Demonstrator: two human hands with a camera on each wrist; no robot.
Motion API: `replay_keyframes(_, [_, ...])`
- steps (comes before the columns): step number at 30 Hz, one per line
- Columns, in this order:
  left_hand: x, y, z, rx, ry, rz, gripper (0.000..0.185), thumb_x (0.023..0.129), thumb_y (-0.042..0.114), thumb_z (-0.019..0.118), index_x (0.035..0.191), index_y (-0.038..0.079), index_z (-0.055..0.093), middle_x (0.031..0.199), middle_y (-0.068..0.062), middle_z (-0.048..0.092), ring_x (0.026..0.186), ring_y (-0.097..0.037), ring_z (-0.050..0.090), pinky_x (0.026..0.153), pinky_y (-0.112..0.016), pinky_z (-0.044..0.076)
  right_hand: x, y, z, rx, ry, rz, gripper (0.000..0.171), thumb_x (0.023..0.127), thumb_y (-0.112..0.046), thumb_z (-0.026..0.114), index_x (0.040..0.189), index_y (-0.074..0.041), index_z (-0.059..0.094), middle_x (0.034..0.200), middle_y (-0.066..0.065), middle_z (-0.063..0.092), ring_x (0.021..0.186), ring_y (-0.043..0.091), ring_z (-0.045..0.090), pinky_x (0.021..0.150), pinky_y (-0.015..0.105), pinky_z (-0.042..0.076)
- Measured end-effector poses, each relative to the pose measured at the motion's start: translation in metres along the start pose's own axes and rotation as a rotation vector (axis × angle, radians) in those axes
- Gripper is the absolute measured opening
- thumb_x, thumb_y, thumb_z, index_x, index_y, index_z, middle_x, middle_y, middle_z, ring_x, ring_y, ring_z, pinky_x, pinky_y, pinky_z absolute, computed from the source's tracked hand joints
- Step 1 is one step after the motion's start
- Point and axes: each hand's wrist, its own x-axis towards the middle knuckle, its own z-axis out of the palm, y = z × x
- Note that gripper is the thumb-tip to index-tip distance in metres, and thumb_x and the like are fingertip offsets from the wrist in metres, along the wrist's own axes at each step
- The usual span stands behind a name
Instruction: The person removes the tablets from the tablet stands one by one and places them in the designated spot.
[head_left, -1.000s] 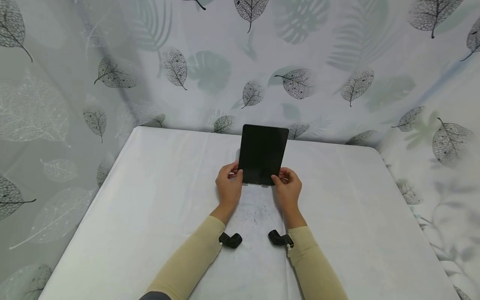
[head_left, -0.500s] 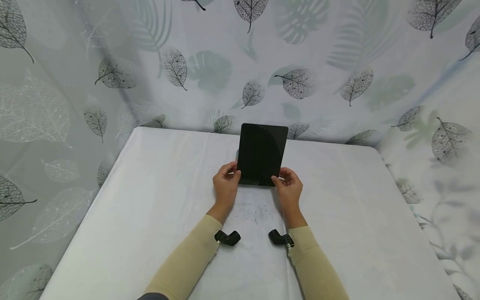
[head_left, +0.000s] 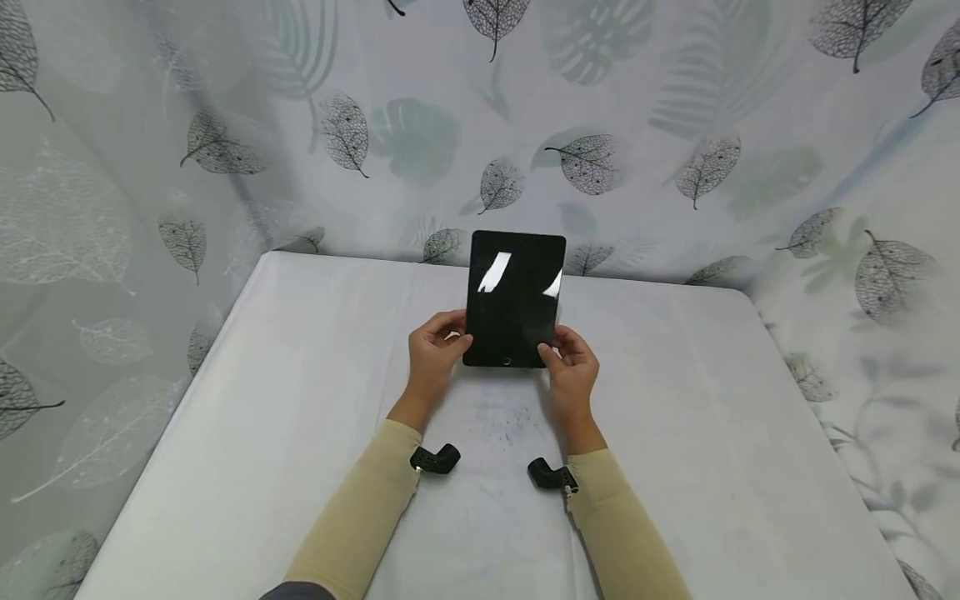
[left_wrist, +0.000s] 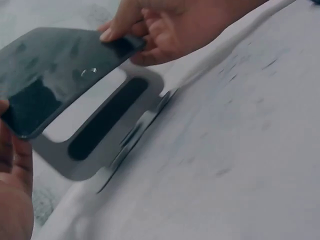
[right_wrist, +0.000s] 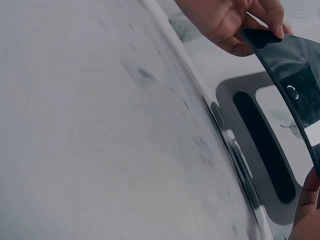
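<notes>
Leaf-print backdrop (head_left: 420, 67); near worktop (head_left: 330, 333) back edge, left hand (head_left: 435, 352), right hand (head_left: 574, 371) pinch tablet (head_left: 513, 308), higher than earlier, screen newly glinting, stand (left_wrist: 107, 120) below.

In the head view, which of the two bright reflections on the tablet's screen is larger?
The slanted streak toward the upper left of the tablet, clear of its edges. The other reflection, smaller, touches the right edge above the right hand.

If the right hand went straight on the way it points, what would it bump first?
The black tablet, which the right hand pinches near its lower corner; beyond that, perhaps the gray stand, though depth is hard to judge.
</notes>
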Motion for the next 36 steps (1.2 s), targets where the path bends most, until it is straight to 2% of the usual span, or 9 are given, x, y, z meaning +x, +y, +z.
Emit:
replay_keyframes(5, [0.009,0.009,-0.024,-0.06,-0.061,-0.017,0.042,0.079,-0.024,0.068,0.12,-0.015,0.066,0.1,0.003,0.073,0.091,-0.011,0.065,0.077,-0.018,0.057,-0.007,0.002,0.021,0.121,0.027,0.061,0.033,0.083,0.02,0.068,0.115,0.012,0.067,0.098,-0.002,0.073,0.091,0.009,0.067,0.077,0.016,0.058])
replay_keyframes(8, [0.013,0.012,-0.04,-0.101,-0.07,-0.031,0.046,0.078,-0.026,0.067,0.116,-0.002,0.074,0.098,0.003,0.074,0.088,-0.011,0.065,0.074,-0.017,0.057,-0.013,0.004,0.035,0.202,0.04,0.094,0.032,0.084,0.02,0.069,0.113,0.006,0.071,0.099,0.001,0.074,0.091,0.011,0.068,0.078,0.018,0.058])
replay_keyframes(11, [0.016,0.016,-0.054,-0.151,-0.064,-0.071,0.055,0.077,-0.029,0.064,0.111,0.012,0.079,0.095,0.003,0.074,0.088,-0.01,0.066,0.073,-0.017,0.057,-0.018,0.008,0.049,0.248,0.04,0.108,0.033,0.086,0.019,0.067,0.116,0.005,0.072,0.103,0.001,0.074,0.095,0.012,0.068,0.081,0.018,0.059])
replay_keyframes(14, [0.016,0.02,-0.066,-0.204,-0.062,-0.115,0.061,0.078,-0.031,0.06,0.108,0.018,0.08,0.094,0.003,0.073,0.088,-0.009,0.068,0.072,-0.016,0.058,-0.023,0.012,0.06,0.264,0.022,0.117,0.035,0.088,0.017,0.067,0.122,0.006,0.07,0.107,-0.002,0.074,0.099,0.01,0.068,0.085,0.018,0.058])
replay_keyframes(18, [0.016,0.025,-0.081,-0.256,-0.062,-0.143,0.064,0.08,-0.033,0.055,0.109,0.018,0.08,0.094,0.003,0.073,0.086,-0.008,0.068,0.071,-0.016,0.058,-0.028,0.016,0.067,0.238,-0.058,0.11,0.04,0.09,0.014,0.066,0.13,0.01,0.063,0.112,-0.004,0.075,0.103,0.008,0.068,0.087,0.018,0.057])
replay_keyframes(21, [0.016,0.028,-0.09,-0.268,-0.053,-0.148,0.064,0.081,-0.034,0.053,0.109,0.017,0.079,0.094,0.003,0.074,0.087,-0.008,0.068,0.072,-0.016,0.058,-0.031,0.018,0.068,0.212,-0.173,0.098,0.048,0.09,0.014,0.066,0.137,0.012,0.056,0.118,-0.005,0.073,0.106,0.008,0.067,0.087,0.017,0.057])
replay_keyframes(27, [0.016,0.035,-0.106,-0.318,-0.011,-0.163,0.065,0.081,-0.036,0.048,0.108,0.015,0.08,0.094,0.001,0.074,0.089,-0.009,0.069,0.072,-0.017,0.059,-0.036,0.021,0.071,0.229,-0.403,0.089,0.068,0.086,0.017,0.067,0.149,0.008,0.043,0.132,-0.003,0.068,0.118,0.011,0.064,0.093,0.019,0.056])
replay_keyframes(32, [0.017,0.04,-0.114,-0.347,-0.004,-0.173,0.061,0.082,-0.034,0.049,0.11,0.011,0.079,0.094,0.0,0.073,0.088,-0.01,0.069,0.073,-0.018,0.059,-0.039,0.024,0.077,0.206,-0.44,0.102,0.071,0.087,0.017,0.066,0.152,0.007,0.04,0.137,-0.002,0.065,0.123,0.009,0.063,0.095,0.019,0.056])
replay_keyframes(36, [0.017,0.044,-0.12,-0.325,0.011,-0.187,0.059,0.083,-0.034,0.051,0.11,0.01,0.079,0.094,0.0,0.073,0.088,-0.01,0.069,0.072,-0.018,0.059,-0.039,0.025,0.083,0.158,-0.424,0.124,0.07,0.087,0.016,0.067,0.152,0.004,0.042,0.143,0.01,0.062,0.125,0.008,0.063,0.097,0.02,0.055])
